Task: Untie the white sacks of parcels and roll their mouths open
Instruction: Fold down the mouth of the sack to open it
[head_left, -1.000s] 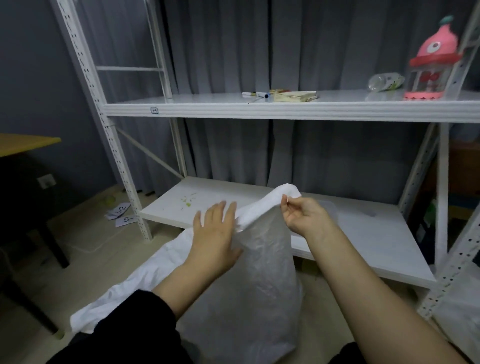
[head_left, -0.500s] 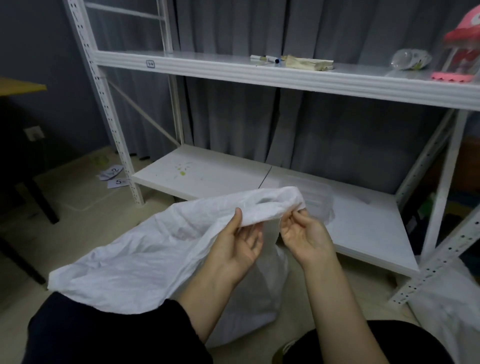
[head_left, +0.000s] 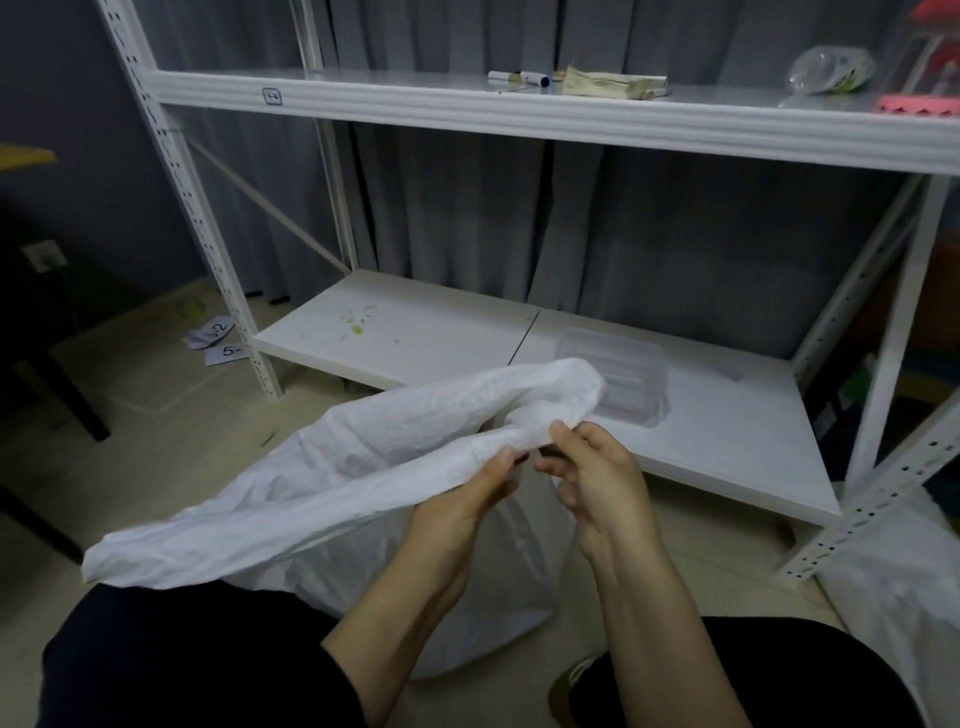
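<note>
- Head view: left grip (head_left: 470, 501) and right grip (head_left: 597, 475) both pinch the white sack (head_left: 363, 452) at its mouth edge, close together
- Mouth held raised off the body, likely to part the opening

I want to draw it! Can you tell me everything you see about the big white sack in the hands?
The white sack is crinkled, thin, and looks like woven plastic. Its bottom sits on the floor between the person's knees. Its top is pulled up into a long floppy band, its left end draped over the left knee. The left hand and right hand pinch its edge. No tie or parcels show.
</note>
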